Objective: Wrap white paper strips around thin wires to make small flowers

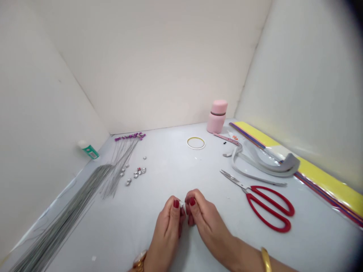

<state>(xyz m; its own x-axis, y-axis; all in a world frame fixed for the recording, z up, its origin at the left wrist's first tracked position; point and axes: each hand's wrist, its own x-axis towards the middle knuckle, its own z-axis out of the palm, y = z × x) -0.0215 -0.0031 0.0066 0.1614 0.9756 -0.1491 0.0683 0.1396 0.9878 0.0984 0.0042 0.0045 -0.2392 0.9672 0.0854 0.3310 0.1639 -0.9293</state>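
Observation:
My left hand (170, 219) pinches a small whitish-silver piece (181, 204) between thumb and finger. Close beside it, my right hand (202, 214) is closed in a pinch, its fingertips facing the left ones; what it holds, if anything, is hidden. Left of the hands lie several small silvery folded pieces (136, 175), one of them with red on it. Red-handled scissors (251, 187) rest to the right of my right hand, blades slightly apart and pointing away to the left.
A bundle of thin grey wires (68, 204) runs along the left; purple-tipped stems (130, 136) lie behind. A glue stick (90, 152) leans by the left wall. Farther back are a tape ring (196, 143) and pink bottle (217, 118). Grey-white strips (263, 166) and packaged coloured sheets (320, 177) lie right.

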